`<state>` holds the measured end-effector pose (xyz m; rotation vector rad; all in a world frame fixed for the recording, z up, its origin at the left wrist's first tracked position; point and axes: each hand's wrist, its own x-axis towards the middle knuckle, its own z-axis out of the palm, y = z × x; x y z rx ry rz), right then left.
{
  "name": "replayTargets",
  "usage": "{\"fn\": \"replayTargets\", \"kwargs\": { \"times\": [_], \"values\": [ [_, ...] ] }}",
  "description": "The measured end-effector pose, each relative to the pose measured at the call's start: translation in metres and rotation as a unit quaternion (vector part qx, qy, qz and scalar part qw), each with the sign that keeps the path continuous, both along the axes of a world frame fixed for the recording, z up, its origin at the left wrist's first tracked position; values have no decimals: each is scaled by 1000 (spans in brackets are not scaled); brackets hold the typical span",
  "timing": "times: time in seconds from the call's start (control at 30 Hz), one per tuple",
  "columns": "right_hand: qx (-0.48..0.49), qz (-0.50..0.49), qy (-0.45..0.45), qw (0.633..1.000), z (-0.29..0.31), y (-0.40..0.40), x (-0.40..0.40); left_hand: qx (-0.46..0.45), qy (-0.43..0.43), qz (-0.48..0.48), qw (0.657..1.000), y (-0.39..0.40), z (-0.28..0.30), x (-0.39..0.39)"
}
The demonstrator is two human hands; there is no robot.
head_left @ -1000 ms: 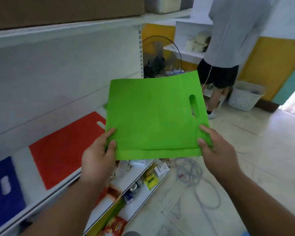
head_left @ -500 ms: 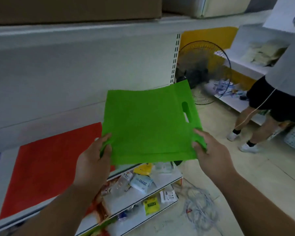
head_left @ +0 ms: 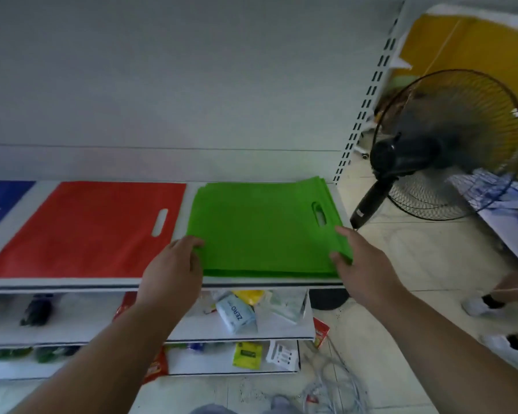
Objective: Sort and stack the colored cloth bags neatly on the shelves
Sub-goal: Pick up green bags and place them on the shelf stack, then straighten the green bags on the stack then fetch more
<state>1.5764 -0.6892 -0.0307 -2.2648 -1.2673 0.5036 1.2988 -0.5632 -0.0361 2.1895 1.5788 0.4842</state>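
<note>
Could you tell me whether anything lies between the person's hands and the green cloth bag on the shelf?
Nothing visible does. The left hand touches the flat green cloth bag at its near left corner and the right hand at its near right edge, on the white metal shelf beside the red cloth bag.

a small shop: slotted retail shelving [head_left: 162,284] stocked with snack packets [head_left: 237,313].
</note>
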Motion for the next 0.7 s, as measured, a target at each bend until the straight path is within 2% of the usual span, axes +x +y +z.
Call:
{"fn": "replayTargets", "kwargs": {
  "times": [0.17,0.33,0.5,0.6,0.7],
  "values": [
    [-28,26,-88,995,-10,4,17,26,58,-6,998,0,-7,19],
    [-73,61,-130,987,-18,8,26,33,116,7,993,2,-12,29],
    [-103,55,-187,975,-13,7,24,39,162,6,986,1,-16,29],
    [-80,77,-199,974,-2,10,13,85,187,20,979,-4,-10,23],
    [-22,131,-197,971,18,20,-14,118,174,35,977,-11,5,9]
  ]
}}
